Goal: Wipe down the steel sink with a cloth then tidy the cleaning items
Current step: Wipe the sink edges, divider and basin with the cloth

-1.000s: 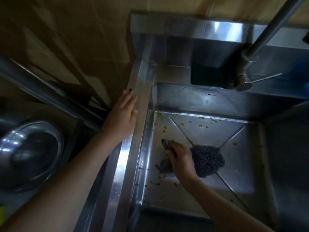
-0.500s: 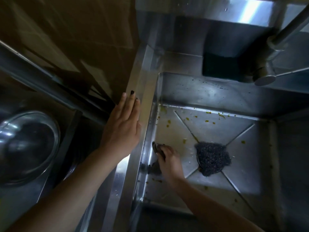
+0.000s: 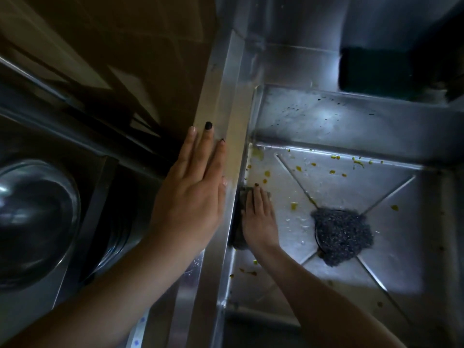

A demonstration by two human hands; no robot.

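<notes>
A steel sink (image 3: 334, 121), its creased floor dotted with yellow specks (image 3: 267, 174), holds a dark wiry scouring pad (image 3: 342, 234) lying at its centre and a crumpled dark grey cloth (image 3: 238, 237) bunched against its left wall.

The square brushed-steel sink (image 3: 326, 126) looks smooth and glossy; the dark wiry scouring pad (image 3: 341, 234) rough; the round steel bowl (image 3: 32, 222) polished.

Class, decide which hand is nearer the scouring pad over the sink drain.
Right. The right hand presses a cloth just left of the scouring pad; the left hand rests farther left on the sink rim.
</notes>
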